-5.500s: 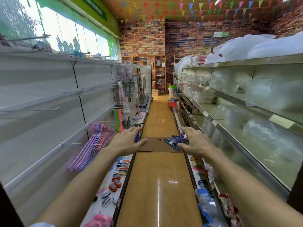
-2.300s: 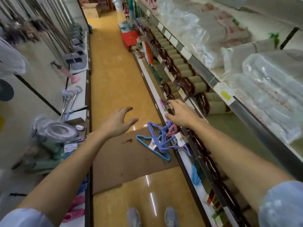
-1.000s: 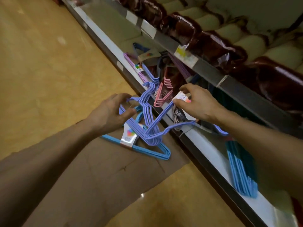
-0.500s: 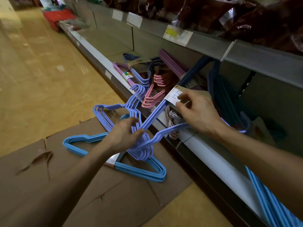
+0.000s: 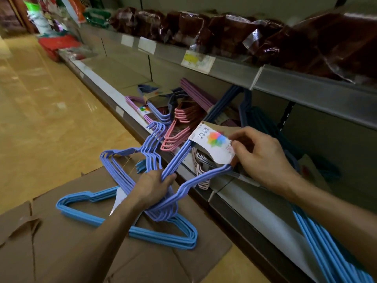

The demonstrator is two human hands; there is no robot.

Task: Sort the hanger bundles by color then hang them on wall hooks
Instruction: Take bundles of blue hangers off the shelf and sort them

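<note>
Head view, our hands: our left hand [image 5: 152,187] curls its fingers round the crossing wires of the periwinkle hanger bundle [image 5: 130,172], low over the cardboard sheet [image 5: 61,252]. Our right hand [image 5: 263,158] pinches the paper label [image 5: 213,142] on another periwinkle bundle [image 5: 204,176], thumb and fingers closed on the card's edge.
Head view, task things: the two periwinkle bundles are crossed and look tangled where our left hand holds them. A light blue bundle [image 5: 159,235] lies flat on the cardboard beneath them. Pink hangers [image 5: 179,129], a lilac bundle [image 5: 136,104] and darker blue ones sit mixed in the bottom shelf [image 5: 255,201]; more light blue hangers [image 5: 330,246] lean at lower right.
Head view, surroundings: wrapped dark rolls [image 5: 224,33] fill the upper shelf, price tags [image 5: 197,59] on its rail. No wall hooks are in sight.
Step in hand, as we judge it: pulling like-coloured bundles free of the pile, so sorting is at an early stage.
Doing it well: we should grip the wires, not just the label, which may tear. Lift the hooks clear of the pink ones before drawing away.
</note>
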